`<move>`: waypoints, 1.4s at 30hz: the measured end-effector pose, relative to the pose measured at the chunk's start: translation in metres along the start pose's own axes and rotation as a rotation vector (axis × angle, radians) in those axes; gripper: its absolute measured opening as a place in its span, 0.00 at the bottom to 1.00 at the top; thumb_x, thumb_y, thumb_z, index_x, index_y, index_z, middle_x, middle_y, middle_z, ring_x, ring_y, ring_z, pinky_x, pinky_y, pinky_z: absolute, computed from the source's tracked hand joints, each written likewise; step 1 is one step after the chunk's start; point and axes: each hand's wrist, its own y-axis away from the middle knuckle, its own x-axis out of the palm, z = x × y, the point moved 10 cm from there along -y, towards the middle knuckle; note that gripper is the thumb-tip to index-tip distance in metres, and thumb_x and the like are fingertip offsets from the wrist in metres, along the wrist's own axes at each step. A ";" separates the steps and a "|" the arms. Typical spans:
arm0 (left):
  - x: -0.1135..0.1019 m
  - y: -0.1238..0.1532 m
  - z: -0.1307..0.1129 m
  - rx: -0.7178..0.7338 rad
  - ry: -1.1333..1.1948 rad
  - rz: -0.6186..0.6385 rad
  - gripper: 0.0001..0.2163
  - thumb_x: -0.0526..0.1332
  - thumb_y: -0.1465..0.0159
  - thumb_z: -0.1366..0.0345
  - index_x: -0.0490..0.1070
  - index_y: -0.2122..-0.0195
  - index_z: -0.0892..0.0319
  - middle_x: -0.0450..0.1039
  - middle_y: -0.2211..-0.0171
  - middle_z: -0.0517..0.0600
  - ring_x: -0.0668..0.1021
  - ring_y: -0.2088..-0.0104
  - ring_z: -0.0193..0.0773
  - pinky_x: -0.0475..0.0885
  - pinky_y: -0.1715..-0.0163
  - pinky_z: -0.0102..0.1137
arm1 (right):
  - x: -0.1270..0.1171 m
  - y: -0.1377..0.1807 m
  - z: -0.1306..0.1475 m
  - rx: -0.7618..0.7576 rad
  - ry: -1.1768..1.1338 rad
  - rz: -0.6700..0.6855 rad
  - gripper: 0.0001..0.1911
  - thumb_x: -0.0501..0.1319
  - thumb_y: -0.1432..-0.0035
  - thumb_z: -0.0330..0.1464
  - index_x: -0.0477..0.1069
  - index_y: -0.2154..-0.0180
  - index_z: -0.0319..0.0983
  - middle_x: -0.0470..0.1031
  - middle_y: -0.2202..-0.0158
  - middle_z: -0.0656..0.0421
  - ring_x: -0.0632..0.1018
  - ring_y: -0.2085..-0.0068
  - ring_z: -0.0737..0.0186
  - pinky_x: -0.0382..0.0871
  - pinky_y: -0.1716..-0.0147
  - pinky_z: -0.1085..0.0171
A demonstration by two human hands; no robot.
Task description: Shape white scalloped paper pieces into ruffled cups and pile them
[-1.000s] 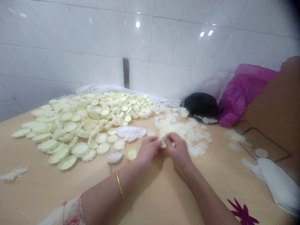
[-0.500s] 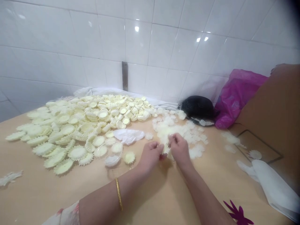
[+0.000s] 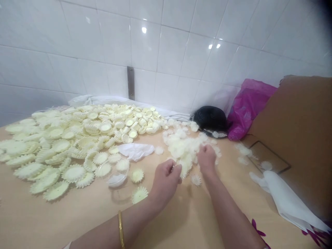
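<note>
My left hand (image 3: 167,180) is closed, thumb and fingers pinched, at the near edge of a pile of thin translucent discs with scalloped edges (image 3: 178,143). What it holds, if anything, I cannot make out. My right hand (image 3: 206,159), also closed, is at the right side of that pile, and its fingertips are hidden. Between the two wrists lies one loose translucent disc (image 3: 196,180). Beside my left forearm is a pale yellow, fluted-edged disc (image 3: 139,194), with another yellow disc (image 3: 137,175) just behind it.
A large heap of pale yellow fluted cups (image 3: 85,135) covers the left of the table. White crumpled cloth (image 3: 136,151) and a small clear container (image 3: 116,180) lie before it. A black pouch (image 3: 210,118), magenta bag (image 3: 242,107), cardboard box (image 3: 298,135) and white sheet (image 3: 285,199) are rightward.
My hands have come apart: the right has moved away to the right side of the translucent pile. The yellow disc beside my left forearm and the loose translucent disc now show. The view has shifted.
</note>
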 end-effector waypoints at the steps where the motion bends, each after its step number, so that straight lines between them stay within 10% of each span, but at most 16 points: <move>1: 0.001 0.000 0.002 -0.009 0.001 0.017 0.13 0.57 0.46 0.61 0.54 0.82 0.59 0.55 0.84 0.42 0.69 0.80 0.30 0.62 0.77 0.25 | -0.004 -0.004 -0.005 0.018 -0.015 -0.007 0.16 0.53 0.47 0.32 0.50 0.83 0.42 0.54 0.86 0.67 0.57 0.80 0.66 0.48 0.78 0.65; 8: -0.021 -0.022 0.007 -0.018 -0.011 -0.065 0.14 0.54 0.47 0.68 0.65 0.58 0.57 0.60 0.84 0.41 0.69 0.82 0.31 0.63 0.79 0.25 | 0.033 0.017 0.001 0.087 -0.259 0.307 0.21 0.56 0.51 0.47 0.53 0.83 0.41 0.57 0.87 0.67 0.61 0.82 0.69 0.58 0.79 0.67; 13: -0.016 -0.033 0.000 -0.032 -0.086 -0.020 0.07 0.54 0.47 0.69 0.69 0.69 0.60 0.60 0.85 0.42 0.68 0.82 0.30 0.61 0.80 0.24 | 0.042 0.025 0.005 0.136 -0.456 0.367 0.23 0.60 0.54 0.48 0.55 0.83 0.40 0.55 0.85 0.67 0.59 0.80 0.71 0.60 0.79 0.69; 19: 0.002 -0.035 0.014 -0.130 0.063 0.129 0.15 0.58 0.47 0.53 0.69 0.69 0.62 0.67 0.83 0.48 0.70 0.81 0.31 0.64 0.77 0.27 | 0.019 0.034 0.052 -0.272 -0.189 0.247 0.16 0.56 0.46 0.40 0.62 0.80 0.39 0.61 0.80 0.64 0.65 0.75 0.67 0.61 0.72 0.67; 24: 0.007 -0.035 0.024 -0.238 0.330 0.201 0.18 0.61 0.49 0.50 0.69 0.69 0.63 0.68 0.81 0.49 0.72 0.79 0.32 0.65 0.75 0.28 | 0.034 0.061 0.081 -0.546 -0.093 0.443 0.13 0.51 0.42 0.35 0.70 0.72 0.39 0.69 0.72 0.57 0.71 0.67 0.61 0.64 0.65 0.63; 33: -0.009 -0.038 0.010 -0.133 0.254 0.130 0.10 0.63 0.49 0.62 0.65 0.74 0.62 0.67 0.81 0.47 0.71 0.78 0.31 0.64 0.73 0.28 | 0.025 0.037 0.050 -0.225 -0.246 0.319 0.19 0.51 0.43 0.43 0.73 0.65 0.37 0.74 0.66 0.55 0.73 0.63 0.60 0.65 0.62 0.62; 37: -0.009 -0.036 0.003 -0.040 0.153 0.145 0.10 0.61 0.48 0.60 0.66 0.74 0.62 0.64 0.81 0.44 0.70 0.79 0.29 0.62 0.74 0.26 | 0.042 0.039 0.039 -0.101 -0.292 0.493 0.17 0.58 0.49 0.45 0.72 0.69 0.37 0.72 0.73 0.59 0.70 0.70 0.63 0.64 0.69 0.65; 42: -0.017 -0.036 0.005 -0.001 0.102 0.086 0.16 0.62 0.48 0.65 0.65 0.58 0.59 0.64 0.81 0.43 0.71 0.78 0.31 0.63 0.75 0.26 | 0.038 0.039 0.038 -0.114 -0.220 0.453 0.15 0.57 0.49 0.42 0.62 0.78 0.39 0.59 0.82 0.65 0.61 0.79 0.69 0.56 0.79 0.68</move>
